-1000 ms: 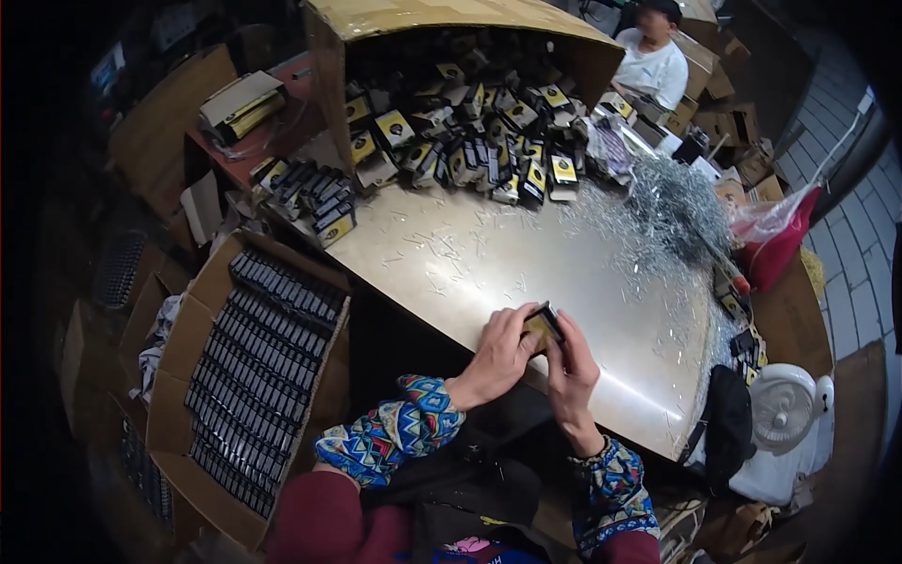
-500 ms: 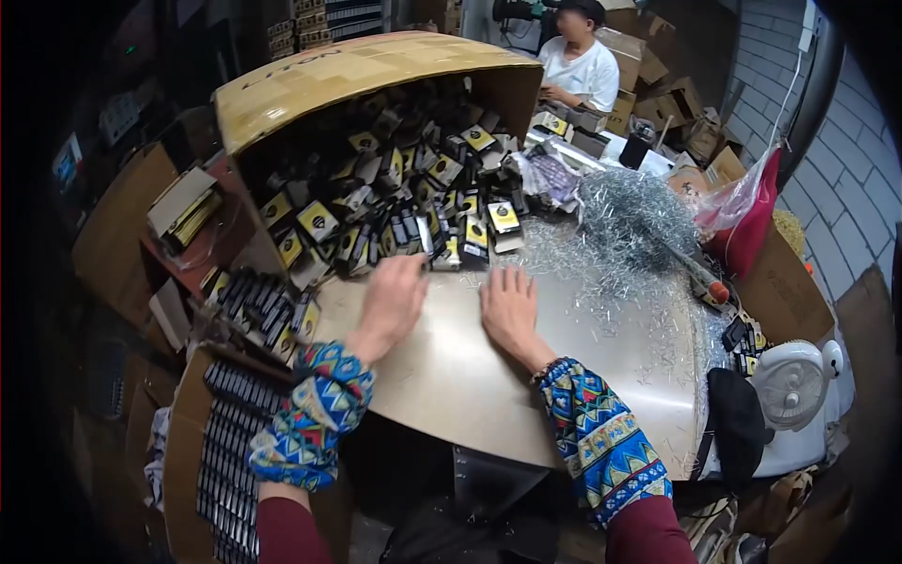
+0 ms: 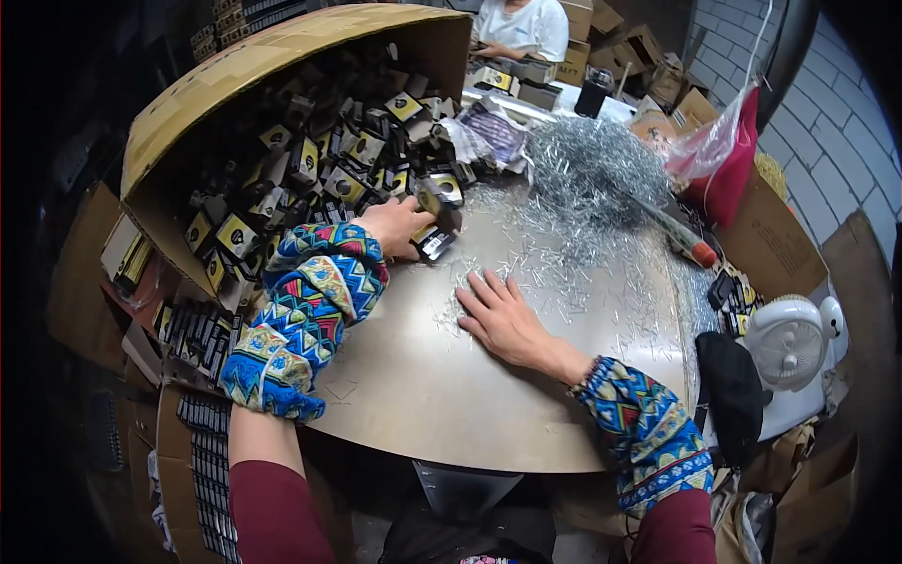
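Observation:
At the mouth of a tipped carton, my left hand (image 3: 395, 226) has its fingers round a small black-and-yellow box (image 3: 440, 242), just above the metal tabletop. Behind it a heap of similar small boxes (image 3: 343, 185) spills out of the large cardboard carton (image 3: 164, 155). My right hand (image 3: 507, 324) lies palm down on the metal tabletop (image 3: 470, 404), fingers stretched out and slightly spread. Under and beside its fingertips are scattered small, thin silvery pieces (image 3: 458, 303), too small to name surely. A big pile of the same pieces (image 3: 601, 179) rises farther back on the right.
A crumpled plastic bag (image 3: 489, 133) rests between boxes and silvery pile. An orange-tipped rod (image 3: 700, 252) lies along the right side, near a white fan (image 3: 789, 343) and a black cloth-like item (image 3: 731, 399). Packed dark items fill a carton (image 3: 174, 451) at lower left. A person (image 3: 521, 33) works opposite.
My left hand has closed on a small box at the heap's edge. My right hand has spread on the tabletop among silvery pieces. The view has shifted rightward.

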A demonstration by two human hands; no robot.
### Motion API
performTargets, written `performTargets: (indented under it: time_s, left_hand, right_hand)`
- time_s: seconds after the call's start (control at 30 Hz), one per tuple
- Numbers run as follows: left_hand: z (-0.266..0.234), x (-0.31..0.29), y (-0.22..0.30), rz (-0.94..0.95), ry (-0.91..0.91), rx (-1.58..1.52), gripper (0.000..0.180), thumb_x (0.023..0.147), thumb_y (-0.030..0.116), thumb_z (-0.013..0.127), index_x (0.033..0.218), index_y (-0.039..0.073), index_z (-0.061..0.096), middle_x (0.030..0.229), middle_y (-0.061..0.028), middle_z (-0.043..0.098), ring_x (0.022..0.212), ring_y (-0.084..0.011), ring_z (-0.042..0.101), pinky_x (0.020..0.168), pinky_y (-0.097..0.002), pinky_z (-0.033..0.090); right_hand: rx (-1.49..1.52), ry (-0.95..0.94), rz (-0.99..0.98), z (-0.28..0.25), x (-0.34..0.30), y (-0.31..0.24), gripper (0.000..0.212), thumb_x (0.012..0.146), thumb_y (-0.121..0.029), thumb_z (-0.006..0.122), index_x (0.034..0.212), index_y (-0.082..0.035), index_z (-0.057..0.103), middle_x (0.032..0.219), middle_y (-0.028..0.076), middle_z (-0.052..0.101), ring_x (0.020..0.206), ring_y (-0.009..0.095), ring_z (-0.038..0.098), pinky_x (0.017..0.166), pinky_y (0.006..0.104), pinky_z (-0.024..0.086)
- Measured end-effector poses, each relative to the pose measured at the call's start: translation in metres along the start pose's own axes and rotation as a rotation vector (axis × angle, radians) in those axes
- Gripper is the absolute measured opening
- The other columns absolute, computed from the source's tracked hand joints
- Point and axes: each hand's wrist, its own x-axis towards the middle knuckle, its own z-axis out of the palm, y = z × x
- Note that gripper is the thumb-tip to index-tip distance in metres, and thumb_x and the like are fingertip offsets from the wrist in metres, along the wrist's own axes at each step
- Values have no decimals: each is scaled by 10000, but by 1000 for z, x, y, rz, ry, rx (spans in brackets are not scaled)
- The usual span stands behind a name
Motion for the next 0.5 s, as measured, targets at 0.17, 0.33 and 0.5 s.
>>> performTargets:
  time_s: [0.17, 0.33, 0.5]
  left_hand:
    - [23, -13, 16, 0, 156, -20, 597, 790, 502, 696, 1090, 10, 540, 1091, -201, 609, 1061, -364, 581, 885, -456, 480]
    - [38, -33, 64, -41, 308, -51, 470, 935, 446, 530, 1107, 9, 515, 978, -233, 633, 963, -409, 612, 818, -477, 486]
    - [3, -106, 113, -169, 324, -1041, 518, 990, 400, 476, 1326, 14, 400, 970, -158, 633, 908, -260, 622, 791, -421, 513]
  right_hand:
    - [-44, 1, 153, -16, -52, -2, 518, 983, -373, 487, 1375, -38, 442, 1464, 227, 376, 1371, 460, 297, 1103, 596, 259]
    - [-60, -128, 54, -46, -92, -27, 495, 983, -322, 504, 1388, -48, 429, 1465, 210, 384, 1348, 461, 337, 1090, 598, 286]
    - [155, 101, 76, -36, -124, -33, 388, 967, -174, 540, 1311, 0, 500, 1375, 223, 481, 1298, 384, 446, 1095, 486, 359]
